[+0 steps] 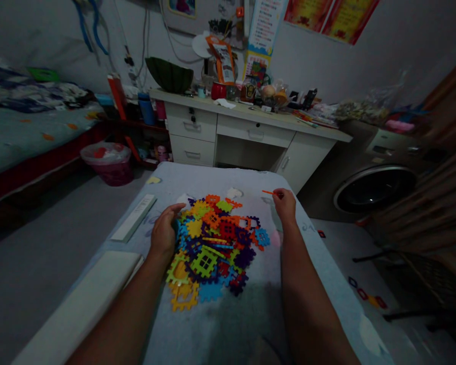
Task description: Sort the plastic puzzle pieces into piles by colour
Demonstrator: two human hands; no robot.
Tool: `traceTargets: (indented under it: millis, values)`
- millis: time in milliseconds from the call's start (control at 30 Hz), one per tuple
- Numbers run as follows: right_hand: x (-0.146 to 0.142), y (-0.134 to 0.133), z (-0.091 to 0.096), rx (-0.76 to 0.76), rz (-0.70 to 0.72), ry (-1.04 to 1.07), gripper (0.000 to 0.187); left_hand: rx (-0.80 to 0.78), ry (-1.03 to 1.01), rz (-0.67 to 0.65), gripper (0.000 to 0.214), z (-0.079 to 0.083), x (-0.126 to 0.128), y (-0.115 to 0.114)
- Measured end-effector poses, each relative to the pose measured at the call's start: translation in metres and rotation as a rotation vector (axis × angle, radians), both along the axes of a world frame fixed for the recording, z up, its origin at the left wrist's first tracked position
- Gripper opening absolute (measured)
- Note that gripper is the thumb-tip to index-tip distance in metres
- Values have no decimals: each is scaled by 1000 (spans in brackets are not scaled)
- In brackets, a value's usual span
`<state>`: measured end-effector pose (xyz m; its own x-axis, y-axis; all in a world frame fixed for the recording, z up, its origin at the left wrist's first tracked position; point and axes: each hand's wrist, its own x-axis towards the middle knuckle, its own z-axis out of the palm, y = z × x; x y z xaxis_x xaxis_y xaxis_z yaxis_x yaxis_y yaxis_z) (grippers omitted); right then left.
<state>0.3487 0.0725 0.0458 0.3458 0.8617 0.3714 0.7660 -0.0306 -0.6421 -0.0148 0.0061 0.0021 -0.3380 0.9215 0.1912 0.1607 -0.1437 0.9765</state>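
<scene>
A table [228, 324] under a pale grey-blue cloth filled the middle of the view, with a white desk [251, 133] and a washing machine [376, 188] behind it. On the cloth lay a pile of coloured plastic building tiles [213, 243], heaped loosely and overlapping. A long white strip [135, 217] lay near the table's left edge, apart from the pile.

The left hand [164, 230] rested against the pile's left side, fingers curled over the nearest tiles. Whether its grip enclosed a tile could not be told.

The right hand [285, 205] sat just past the pile's upper right corner, clear of the tiles. Its grip was narrow, the fingertips pinched on a thin orange stick [268, 192] that jutted leftward from them, above the cloth and beyond the far edge of the pile.
</scene>
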Motion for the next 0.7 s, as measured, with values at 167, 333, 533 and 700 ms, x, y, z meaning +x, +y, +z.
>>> traceTargets:
  millis: [167, 333, 533, 700]
  values:
    - [11, 4, -21, -59, -104, -68, 33, -86, -54, 25, 39, 9, 4, -3]
    - [8, 4, -34, -158, -52, -106, 41, -159, -169, -16, 47, 6, 6, -4]
    - [11, 4, -40, -246, -58, -165, 41, -166, -136, 6, 45, 1, 4, 0]
    - [15, 19, -39, -329, -187, -131, 36, -200, -88, -34, 50, 0, 4, 1]
